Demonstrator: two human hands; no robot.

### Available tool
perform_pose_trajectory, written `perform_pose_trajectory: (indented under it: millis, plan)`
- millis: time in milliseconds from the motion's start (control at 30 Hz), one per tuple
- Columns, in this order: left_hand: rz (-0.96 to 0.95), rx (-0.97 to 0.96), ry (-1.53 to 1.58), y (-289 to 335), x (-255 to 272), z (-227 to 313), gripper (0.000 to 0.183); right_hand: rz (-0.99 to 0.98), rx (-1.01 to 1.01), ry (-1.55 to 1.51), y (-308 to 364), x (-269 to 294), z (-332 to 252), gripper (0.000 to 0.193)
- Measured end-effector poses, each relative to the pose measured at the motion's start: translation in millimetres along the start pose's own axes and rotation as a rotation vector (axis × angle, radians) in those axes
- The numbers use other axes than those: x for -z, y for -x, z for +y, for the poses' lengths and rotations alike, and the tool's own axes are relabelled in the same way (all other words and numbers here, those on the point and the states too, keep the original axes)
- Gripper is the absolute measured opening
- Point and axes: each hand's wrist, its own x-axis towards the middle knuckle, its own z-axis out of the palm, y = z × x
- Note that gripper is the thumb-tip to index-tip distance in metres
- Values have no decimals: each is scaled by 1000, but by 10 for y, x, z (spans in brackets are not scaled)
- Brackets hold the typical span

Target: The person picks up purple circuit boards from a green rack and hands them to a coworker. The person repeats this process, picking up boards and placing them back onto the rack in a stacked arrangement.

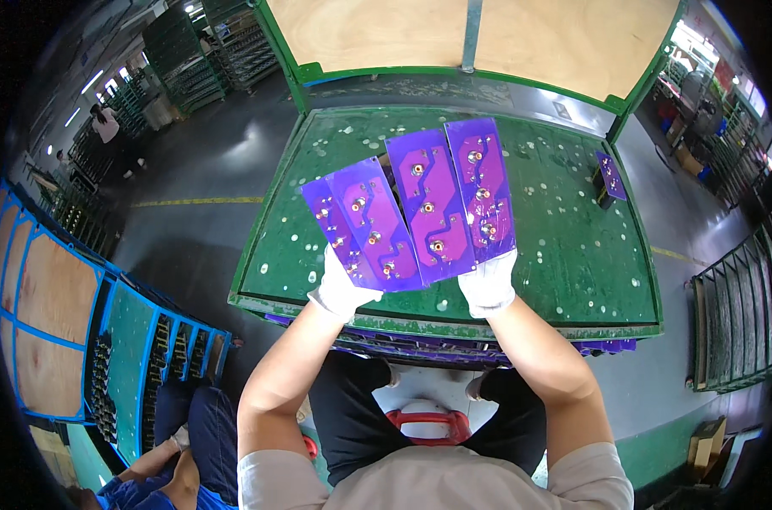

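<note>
I hold several purple circuit boards fanned out over the green tabletop. My left hand point(342, 289), in a white glove, is closed on the lower end of the left pair of circuit boards point(384, 223), which overlap and lean left. The other white-gloved hand, my right hand point(490, 286), grips the lower end of the right pair of circuit boards point(486, 183). Round metallic parts stand along each board's face. The inner edges of the two pairs meet or overlap near the middle. The boards hide parts of my fingers.
Another purple circuit board point(609, 175) stands tilted at the right of the green table point(564, 280). More purple boards point(607, 347) show below its front edge. A wooden panel in a green frame point(386, 34) rises behind. Racks and a seated co-worker point(173, 467) are on the left.
</note>
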Motion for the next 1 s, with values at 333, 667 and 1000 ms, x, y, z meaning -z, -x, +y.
perform_pose_trajectory:
  millis: [333,667,1000]
  plan:
    - [-148,-74,-159,-11,95,-17,40,26,103,325,1,21,25,66]
    - [-89,47,11,-41,75,-5,47,48,264,662,-28,-30,-78,60]
    - [-180,-586,-1626,521,-123,244,65,-29,124,529,122,-297,51,53]
